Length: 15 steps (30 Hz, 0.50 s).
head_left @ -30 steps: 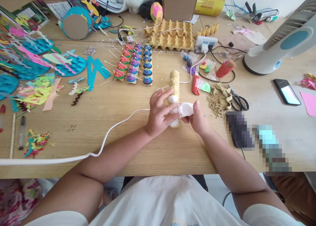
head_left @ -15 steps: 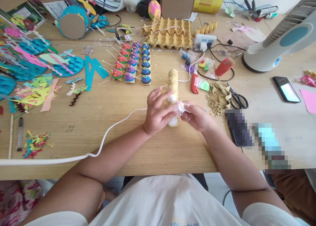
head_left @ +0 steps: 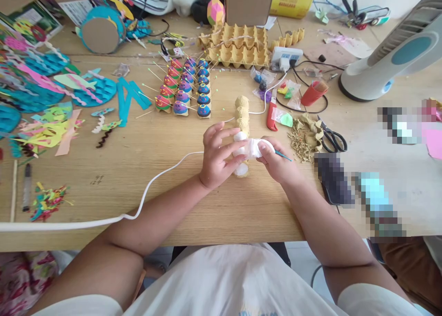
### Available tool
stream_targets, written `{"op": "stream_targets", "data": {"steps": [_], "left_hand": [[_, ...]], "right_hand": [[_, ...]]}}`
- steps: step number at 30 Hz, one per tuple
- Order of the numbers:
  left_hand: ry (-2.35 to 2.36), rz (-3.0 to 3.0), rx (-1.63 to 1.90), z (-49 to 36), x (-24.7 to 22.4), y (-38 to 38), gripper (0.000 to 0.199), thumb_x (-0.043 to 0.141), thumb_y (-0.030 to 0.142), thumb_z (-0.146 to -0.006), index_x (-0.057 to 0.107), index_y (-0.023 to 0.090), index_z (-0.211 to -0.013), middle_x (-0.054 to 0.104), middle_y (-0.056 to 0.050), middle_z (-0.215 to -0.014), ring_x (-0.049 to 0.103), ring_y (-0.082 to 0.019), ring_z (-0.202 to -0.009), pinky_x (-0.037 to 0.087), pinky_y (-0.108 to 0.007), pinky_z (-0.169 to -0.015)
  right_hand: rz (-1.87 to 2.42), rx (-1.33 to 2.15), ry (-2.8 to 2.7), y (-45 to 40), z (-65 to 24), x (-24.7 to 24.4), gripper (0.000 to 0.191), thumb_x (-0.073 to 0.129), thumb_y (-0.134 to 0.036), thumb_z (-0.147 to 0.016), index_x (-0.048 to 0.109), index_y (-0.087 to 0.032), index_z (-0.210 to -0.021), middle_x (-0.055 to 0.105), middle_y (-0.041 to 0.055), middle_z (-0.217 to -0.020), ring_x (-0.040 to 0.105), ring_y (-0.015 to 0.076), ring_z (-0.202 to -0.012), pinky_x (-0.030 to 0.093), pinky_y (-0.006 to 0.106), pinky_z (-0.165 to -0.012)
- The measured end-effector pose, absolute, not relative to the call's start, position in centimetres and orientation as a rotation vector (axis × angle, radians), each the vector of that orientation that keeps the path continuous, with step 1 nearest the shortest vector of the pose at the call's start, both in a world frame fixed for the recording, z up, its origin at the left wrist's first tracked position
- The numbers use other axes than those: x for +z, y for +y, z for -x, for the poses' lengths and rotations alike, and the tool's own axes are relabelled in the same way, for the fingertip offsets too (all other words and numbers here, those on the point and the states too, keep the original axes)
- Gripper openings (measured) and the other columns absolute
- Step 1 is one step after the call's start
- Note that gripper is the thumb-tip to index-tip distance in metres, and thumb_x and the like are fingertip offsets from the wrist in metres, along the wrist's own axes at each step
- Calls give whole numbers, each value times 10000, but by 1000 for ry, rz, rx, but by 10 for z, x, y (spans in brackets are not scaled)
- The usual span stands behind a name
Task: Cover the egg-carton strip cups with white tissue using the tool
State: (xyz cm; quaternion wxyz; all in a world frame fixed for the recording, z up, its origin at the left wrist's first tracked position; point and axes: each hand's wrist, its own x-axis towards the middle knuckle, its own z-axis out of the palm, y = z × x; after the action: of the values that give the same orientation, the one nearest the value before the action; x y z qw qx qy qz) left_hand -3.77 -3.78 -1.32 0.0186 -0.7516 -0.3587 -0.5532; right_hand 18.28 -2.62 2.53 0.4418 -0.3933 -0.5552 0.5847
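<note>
A narrow strip of egg carton (head_left: 242, 115) lies lengthwise on the table, some of its cups covered in white. My right hand (head_left: 276, 161) grips a soft white lump, apparently modelling clay (head_left: 254, 148), with the thumb on top. A thin blue stick (head_left: 283, 155) sticks out beside that hand; whether it is held is unclear. My left hand (head_left: 221, 155) is over the strip's left side, thumb and forefinger at the clay's left end, the other fingers stretched out. The fingertips partly hide the strip's white cups.
A white cord (head_left: 152, 182) runs under my left hand's side. Painted egg-carton rows (head_left: 183, 88) with pins stand ahead. Right of the strip are a red-handled cutter (head_left: 272, 115), carton scraps (head_left: 304, 141), scissors (head_left: 334, 138) and a fan (head_left: 383, 67).
My right hand has turned and shifted slightly; more of the white clay and the blue stick now show. My left hand has moved slightly left. The strip stays put.
</note>
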Motion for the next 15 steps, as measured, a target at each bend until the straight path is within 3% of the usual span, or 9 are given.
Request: {"op": "stream_targets", "data": {"steps": [6,10,12,15], "left_hand": [[-1291,2331,-1692,33,-7,-41,358,711,635,-1083,777,289,-1144,805,-89,-1301,649,-310,-1434,485,-566,-1293],[-1092,2387,-1928,26,1,-43,185,733,444,-1124,715,274,-1194,829,-34,-1083,754,-203,-1054,626,-390,-994],[-1058,2445,-1962,23,3,-44,124,701,372,-1146,704,261,-1200,821,-23,-1024,748,-173,-941,613,-323,-844],[-1057,2460,-1986,21,3,-47,86,673,320,-1154,693,246,-1193,806,-18,-999,727,-149,-861,576,-288,-762]], "right_hand": [[1055,1483,-1343,-30,-178,28,734,833,-930,-789,588,-240,-758,449,-63,-663,380,115,-640,328,289,-612],[934,1521,-1382,-28,-179,32,679,807,-868,-879,623,-228,-743,452,-58,-632,360,112,-609,288,298,-601],[918,1529,-1367,-26,-180,33,648,836,-852,-863,684,-224,-808,519,-45,-668,395,113,-617,310,292,-600],[908,1563,-1317,-26,-180,31,630,861,-844,-843,740,-230,-912,596,-29,-742,461,113,-634,357,272,-585]]}}
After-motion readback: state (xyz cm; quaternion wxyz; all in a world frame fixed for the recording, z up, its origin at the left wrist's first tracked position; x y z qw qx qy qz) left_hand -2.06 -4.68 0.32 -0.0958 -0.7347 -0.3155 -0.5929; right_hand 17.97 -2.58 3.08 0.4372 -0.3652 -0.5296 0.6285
